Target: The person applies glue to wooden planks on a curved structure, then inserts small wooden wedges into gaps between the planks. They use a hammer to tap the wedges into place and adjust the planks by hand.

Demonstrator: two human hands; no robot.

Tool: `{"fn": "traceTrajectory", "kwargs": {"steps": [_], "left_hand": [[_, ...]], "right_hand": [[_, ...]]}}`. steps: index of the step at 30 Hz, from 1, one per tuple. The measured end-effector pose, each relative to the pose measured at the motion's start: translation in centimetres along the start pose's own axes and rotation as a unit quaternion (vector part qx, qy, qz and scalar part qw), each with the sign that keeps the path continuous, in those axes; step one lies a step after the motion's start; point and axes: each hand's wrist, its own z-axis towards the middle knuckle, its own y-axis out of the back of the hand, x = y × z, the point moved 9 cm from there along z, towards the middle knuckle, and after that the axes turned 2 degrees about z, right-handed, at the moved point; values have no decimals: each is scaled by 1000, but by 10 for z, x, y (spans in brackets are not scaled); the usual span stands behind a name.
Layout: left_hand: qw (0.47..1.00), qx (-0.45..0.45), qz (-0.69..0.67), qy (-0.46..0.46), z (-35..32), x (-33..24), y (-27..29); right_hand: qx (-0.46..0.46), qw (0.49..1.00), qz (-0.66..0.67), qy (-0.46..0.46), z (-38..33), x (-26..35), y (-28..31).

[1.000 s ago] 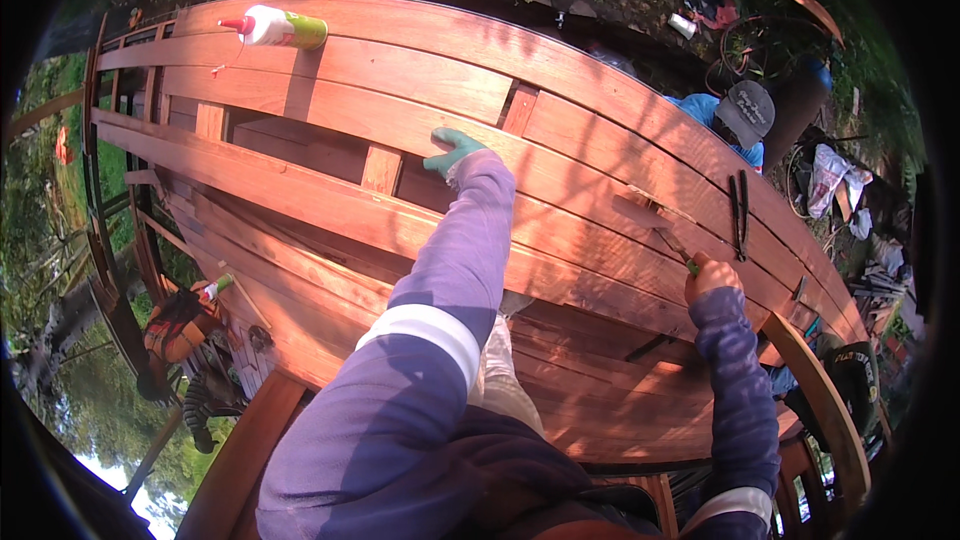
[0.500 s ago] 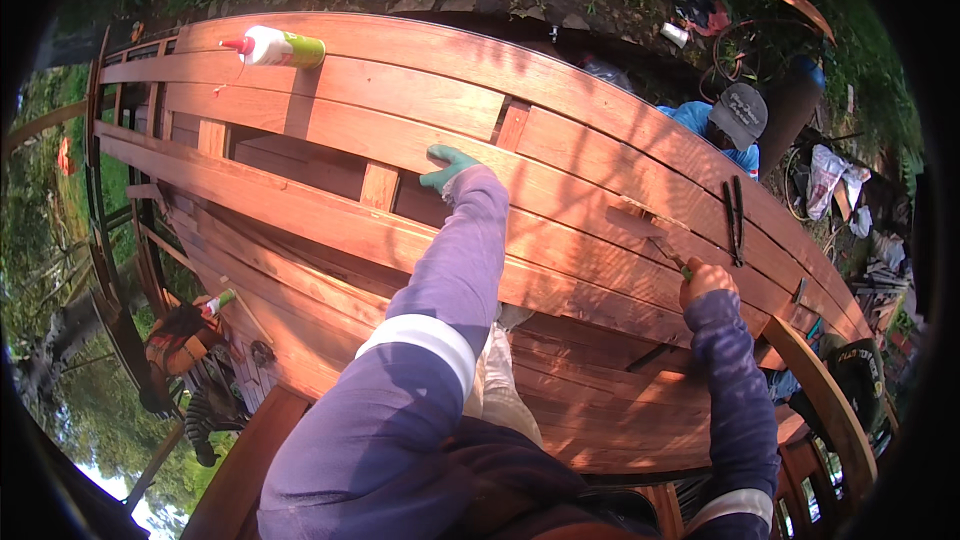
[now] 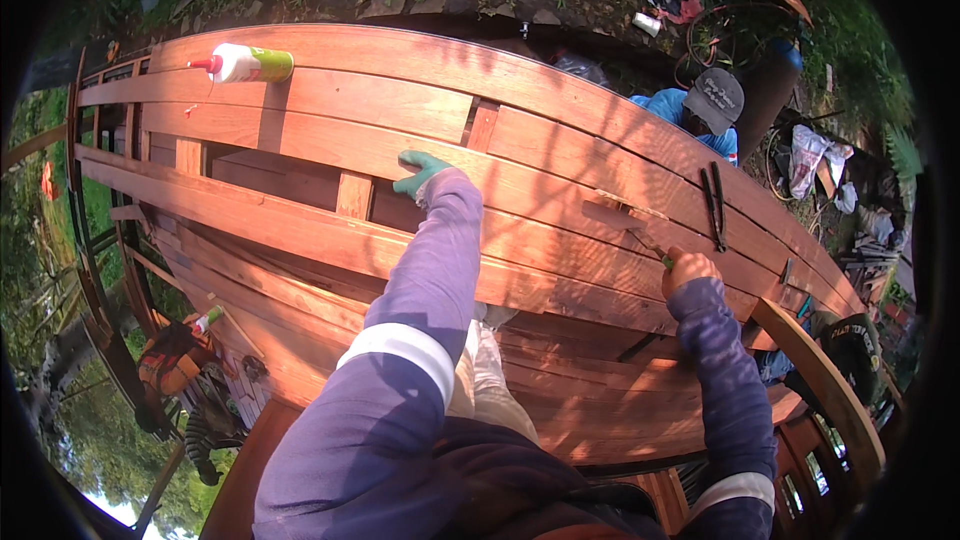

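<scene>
My left hand (image 3: 422, 172), in a teal glove, rests on the edge of a reddish-brown plank (image 3: 330, 140) beside a gap, thumb and fingers spread. It holds nothing that I can see. My right hand (image 3: 688, 270) is bare and closed around a green-handled tool (image 3: 648, 245). A thin metal shank runs from its handle to what looks like a flat blade against the planks, near a small slot in the wood. The blade's exact shape is hard to make out. Long-handled black pincers (image 3: 714, 208) lie on the boards beyond my right hand.
A white-and-green glue bottle (image 3: 250, 64) with a red nozzle lies at the far left. Wooden cross-blocks (image 3: 353, 195) show in the plank gaps. A person in a grey cap (image 3: 715, 100) is beyond the far edge. At right stands a curved wooden piece (image 3: 820, 380).
The whole view has shifted, so the scene sits further left in the picture. Both hands keep about the same places on the planks, and the right still grips the tool.
</scene>
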Motion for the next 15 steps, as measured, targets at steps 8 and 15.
{"fn": "traceTrajectory", "kwargs": {"steps": [8, 15], "left_hand": [[982, 16, -160, 102, -37, 0, 6], [981, 7, -174, 88, -22, -7, 5]], "right_hand": [[12, 1000, 2, -12, -6, 1, -4], [-12, 1000, -8, 4, -6, 2, -14]]}}
